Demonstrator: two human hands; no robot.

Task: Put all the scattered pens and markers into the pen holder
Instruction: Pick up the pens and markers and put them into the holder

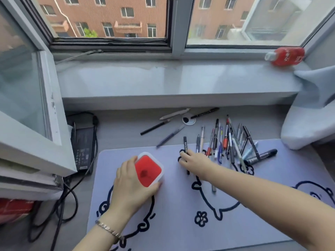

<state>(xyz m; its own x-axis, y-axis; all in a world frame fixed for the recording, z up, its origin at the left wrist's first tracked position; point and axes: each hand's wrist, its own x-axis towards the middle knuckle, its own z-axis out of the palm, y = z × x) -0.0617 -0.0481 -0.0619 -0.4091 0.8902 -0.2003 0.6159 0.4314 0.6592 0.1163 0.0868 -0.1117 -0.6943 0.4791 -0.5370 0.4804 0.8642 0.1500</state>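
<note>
Holding the square white pen holder with the red inside [149, 170], the left hand [133, 185] wraps around its left and near sides on the pale purple desk mat with dark cartoon drawings [174, 223]. A thin silver bracelet [108, 230] sits on that wrist. The holder stands on the left part of the mat, and its mouth looks up at the camera.

The right hand [194, 163] is just to the right of the holder. Its fingers are closed around a thin black pen with white writing [185, 147], which points far away past the fingers.

A big pile of mixed pens and markers [230, 142] lies to the right, at the far edge of the mat. A thick black marker [262, 156] lies at the right end of the pile. A few more pens [163, 125] lie on the grey desk [117, 134], farther away. A red bottle [285, 56] lies on the far windowsill.
</note>
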